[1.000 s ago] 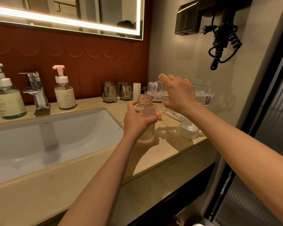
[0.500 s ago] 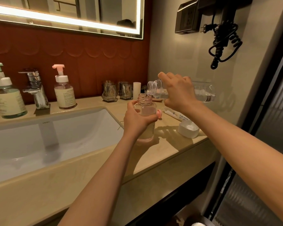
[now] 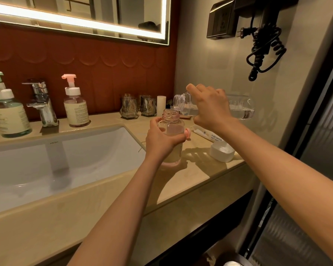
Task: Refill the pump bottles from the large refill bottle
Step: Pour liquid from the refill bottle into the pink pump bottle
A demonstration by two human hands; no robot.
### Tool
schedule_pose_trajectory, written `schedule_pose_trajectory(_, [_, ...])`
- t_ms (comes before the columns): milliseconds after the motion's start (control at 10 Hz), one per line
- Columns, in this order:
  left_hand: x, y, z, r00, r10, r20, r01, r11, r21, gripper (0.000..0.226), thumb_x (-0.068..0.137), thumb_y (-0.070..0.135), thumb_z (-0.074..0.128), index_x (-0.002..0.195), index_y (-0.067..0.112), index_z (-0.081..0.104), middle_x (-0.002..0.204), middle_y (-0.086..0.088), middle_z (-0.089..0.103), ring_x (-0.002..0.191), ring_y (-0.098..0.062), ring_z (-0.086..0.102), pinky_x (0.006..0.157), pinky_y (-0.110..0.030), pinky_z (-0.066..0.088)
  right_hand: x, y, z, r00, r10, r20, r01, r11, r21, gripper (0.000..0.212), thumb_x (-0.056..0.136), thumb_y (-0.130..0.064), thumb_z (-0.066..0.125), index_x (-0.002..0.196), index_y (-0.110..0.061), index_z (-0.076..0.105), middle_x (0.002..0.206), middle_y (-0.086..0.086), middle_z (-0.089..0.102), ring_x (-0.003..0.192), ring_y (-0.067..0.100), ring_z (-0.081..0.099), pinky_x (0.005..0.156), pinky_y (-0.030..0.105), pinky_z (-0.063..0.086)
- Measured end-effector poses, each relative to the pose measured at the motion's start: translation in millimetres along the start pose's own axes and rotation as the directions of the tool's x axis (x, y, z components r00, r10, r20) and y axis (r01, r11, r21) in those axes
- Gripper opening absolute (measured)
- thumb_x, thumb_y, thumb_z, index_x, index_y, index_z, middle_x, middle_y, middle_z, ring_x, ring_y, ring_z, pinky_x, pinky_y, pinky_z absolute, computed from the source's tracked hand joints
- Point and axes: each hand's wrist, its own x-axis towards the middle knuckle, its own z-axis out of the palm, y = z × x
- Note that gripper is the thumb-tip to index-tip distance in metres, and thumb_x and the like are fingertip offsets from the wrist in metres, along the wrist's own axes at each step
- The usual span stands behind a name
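Note:
My left hand (image 3: pixel 161 140) grips an uncapped clear pink-tinted pump bottle (image 3: pixel 174 129) standing on the beige counter (image 3: pixel 200 169); it is partly full. My right hand (image 3: pixel 210 107) holds a clear refill bottle (image 3: pixel 242 106) tipped almost flat, its open mouth (image 3: pixel 178 102) just above and right of the pump bottle's neck. A pink pump part (image 3: pixel 187 133) peeks out behind my left fingers. Two capped pump bottles stand at the back: a pink-topped one (image 3: pixel 75 104) and a green-topped one (image 3: pixel 6 112).
A white sink basin (image 3: pixel 65 160) and chrome tap (image 3: pixel 42 104) lie left of my hands. Two glass tumblers (image 3: pixel 137 107), a white cylinder (image 3: pixel 161 105), a wet-wipes packet (image 3: pixel 206 134) and a white lid (image 3: pixel 222 151) sit on the counter's right. A coiled black cord (image 3: pixel 265 52) hangs on the wall.
My right hand has tipped the refill bottle's mouth down and closer to the pump bottle's neck. My left hand kept the pump bottle still.

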Motion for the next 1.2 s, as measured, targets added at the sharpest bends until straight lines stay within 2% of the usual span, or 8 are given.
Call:
schedule_pose_trajectory(400, [-0.3, 1.0, -0.1, 1.0, -0.011, -0.001, 0.011, 1.0, -0.01, 0.094, 0.065, 0.036, 0.082, 0.139, 0.02, 0.027, 0.133, -0.007, 0.048, 0.103, -0.013, 0.043, 0.082, -0.027, 0.039, 0.9, -0.7, -0.5, 1.0, -0.001, 0.005, 0.001, 1.0, -0.01, 0.069, 0.075, -0.006, 0.06, 0.137, -0.019, 0.033, 0.119, 0.006, 0.051, 0.108, 0.029, 0.049, 0.09, 0.037, 0.035])
schedule_pose_trajectory(600, [0.0, 0.1, 0.2, 1.0, -0.018, -0.004, 0.018, 1.0, -0.008, 0.096, 0.065, 0.037, 0.082, 0.14, 0.02, 0.026, 0.134, -0.008, 0.047, 0.113, -0.019, 0.047, 0.084, -0.028, 0.041, 2.1, -3.6, -0.8, 1.0, -0.011, -0.001, 0.011, 1.0, -0.017, 0.068, 0.075, -0.006, 0.061, 0.136, -0.019, 0.033, 0.118, 0.006, 0.051, 0.106, 0.028, 0.05, 0.09, 0.038, 0.035])
schedule_pose_trajectory(800, [0.2, 0.2, 0.3, 1.0, -0.014, -0.006, 0.014, 1.0, -0.013, 0.095, 0.065, 0.036, 0.082, 0.14, 0.02, 0.027, 0.134, -0.007, 0.047, 0.108, -0.014, 0.044, 0.082, -0.027, 0.04, 2.3, -4.3, -1.5, 1.0, -0.01, -0.002, 0.01, 1.0, -0.009, 0.069, 0.076, -0.006, 0.061, 0.137, -0.018, 0.033, 0.119, 0.007, 0.051, 0.108, 0.028, 0.05, 0.091, 0.038, 0.035])
schedule_pose_trajectory(1000, [-0.4, -0.1, 0.0, 1.0, -0.015, -0.01, 0.014, 1.0, -0.022, 0.094, 0.064, 0.036, 0.083, 0.139, 0.02, 0.028, 0.136, -0.007, 0.046, 0.117, -0.02, 0.047, 0.085, -0.027, 0.041, 1.7, -5.4, -1.9, 1.0, -0.007, 0.002, 0.007, 1.0, -0.001, 0.069, 0.076, -0.006, 0.061, 0.137, -0.018, 0.033, 0.12, 0.008, 0.051, 0.109, 0.029, 0.049, 0.092, 0.037, 0.035])
schedule_pose_trajectory(1200, [-0.4, 0.4, 0.3, 1.0, -0.023, -0.003, 0.023, 1.0, -0.02, 0.095, 0.065, 0.037, 0.082, 0.14, 0.021, 0.026, 0.136, -0.007, 0.045, 0.117, -0.019, 0.046, 0.082, -0.026, 0.04, 1.4, -5.6, -2.7, 1.0, -0.007, 0.01, 0.007, 1.0, -0.004, 0.071, 0.076, -0.006, 0.062, 0.139, -0.018, 0.032, 0.122, 0.007, 0.05, 0.11, 0.029, 0.049, 0.092, 0.038, 0.035])
